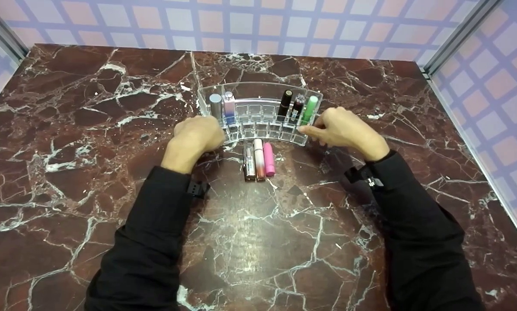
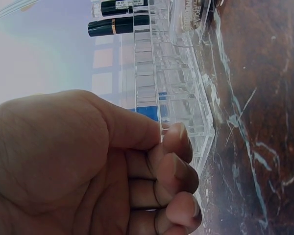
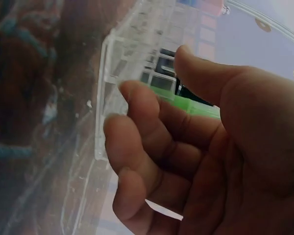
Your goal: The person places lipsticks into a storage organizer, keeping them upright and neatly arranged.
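Observation:
A curved clear acrylic lipstick holder [image 1: 258, 129] with rows of compartments stands mid-table. My left hand [image 1: 199, 136] is at its left end; in the left wrist view its thumb and curled index finger pinch the clear edge. At the right end is my right hand [image 1: 343, 129], its thumb extended over the front corner and its other fingers [image 3: 125, 139] loosely bent beside the end wall, with a gap between. The holder's back row carries a grey-capped tube [image 1: 215, 106], a pink-and-blue tube [image 1: 229, 106], a black tube [image 1: 285, 103], a dark tube [image 1: 298, 106] and a green tube [image 1: 310, 108].
In front of the holder lie a clear-and-black tube [image 1: 249, 162], a white-to-brown tube [image 1: 259, 160] and a pink tube [image 1: 269, 159], side by side. The table [image 1: 250, 242] is dark red marble pattern. Checked panels [image 1: 241, 26] border its back and sides.

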`<control>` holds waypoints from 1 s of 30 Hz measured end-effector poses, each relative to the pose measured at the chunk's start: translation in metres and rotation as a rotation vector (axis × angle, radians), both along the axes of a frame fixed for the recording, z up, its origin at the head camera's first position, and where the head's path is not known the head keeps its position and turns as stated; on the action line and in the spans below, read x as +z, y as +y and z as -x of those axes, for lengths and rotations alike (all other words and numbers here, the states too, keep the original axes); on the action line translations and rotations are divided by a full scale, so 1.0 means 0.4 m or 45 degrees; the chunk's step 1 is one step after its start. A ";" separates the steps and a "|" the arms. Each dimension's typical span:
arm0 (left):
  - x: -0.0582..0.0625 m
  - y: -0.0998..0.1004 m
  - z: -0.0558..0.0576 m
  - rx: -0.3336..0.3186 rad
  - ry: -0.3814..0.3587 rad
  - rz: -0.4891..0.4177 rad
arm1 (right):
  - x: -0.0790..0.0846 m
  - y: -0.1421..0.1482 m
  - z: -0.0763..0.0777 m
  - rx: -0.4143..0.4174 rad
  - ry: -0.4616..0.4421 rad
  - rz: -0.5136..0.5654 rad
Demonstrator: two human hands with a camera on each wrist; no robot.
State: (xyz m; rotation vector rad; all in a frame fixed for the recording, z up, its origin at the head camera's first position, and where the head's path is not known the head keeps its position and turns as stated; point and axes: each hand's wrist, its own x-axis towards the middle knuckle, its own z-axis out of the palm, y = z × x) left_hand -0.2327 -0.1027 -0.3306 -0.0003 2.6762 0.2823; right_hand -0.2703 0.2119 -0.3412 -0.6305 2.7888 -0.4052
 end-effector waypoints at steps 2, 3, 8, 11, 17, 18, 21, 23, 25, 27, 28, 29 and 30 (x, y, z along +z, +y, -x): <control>0.000 0.000 0.000 -0.003 0.003 -0.001 | -0.006 -0.002 0.002 0.026 0.006 -0.003; 0.000 0.000 0.001 -0.004 0.004 0.000 | -0.007 -0.004 0.003 0.031 0.007 0.001; -0.001 -0.001 0.002 -0.012 0.003 0.006 | -0.016 -0.006 0.004 0.051 0.013 0.021; 0.000 -0.001 0.003 -0.016 0.000 0.014 | -0.022 -0.009 0.005 0.080 0.019 0.021; 0.003 0.000 0.001 -0.018 -0.002 0.012 | -0.028 -0.016 0.006 0.096 0.010 0.013; 0.002 0.000 0.001 -0.017 -0.001 0.010 | -0.029 -0.017 0.006 0.090 0.000 0.014; 0.003 0.002 0.000 -0.016 0.003 0.007 | -0.028 -0.019 0.005 0.077 -0.027 0.023; 0.003 0.001 -0.001 -0.015 0.006 0.003 | -0.027 -0.020 0.005 0.072 -0.031 0.025; 0.003 0.001 -0.002 -0.018 0.008 0.001 | -0.027 -0.021 0.004 0.077 -0.024 0.026; 0.002 0.000 -0.002 -0.019 0.009 0.001 | -0.027 -0.022 0.004 0.084 -0.016 0.027; 0.001 0.000 -0.002 -0.019 0.009 0.001 | -0.028 -0.022 0.004 0.085 -0.012 0.028; 0.000 0.000 -0.001 -0.017 0.009 0.003 | -0.029 -0.022 0.004 0.085 -0.009 0.029; 0.000 0.001 0.000 -0.017 0.005 0.005 | -0.029 -0.022 0.004 0.086 -0.006 0.029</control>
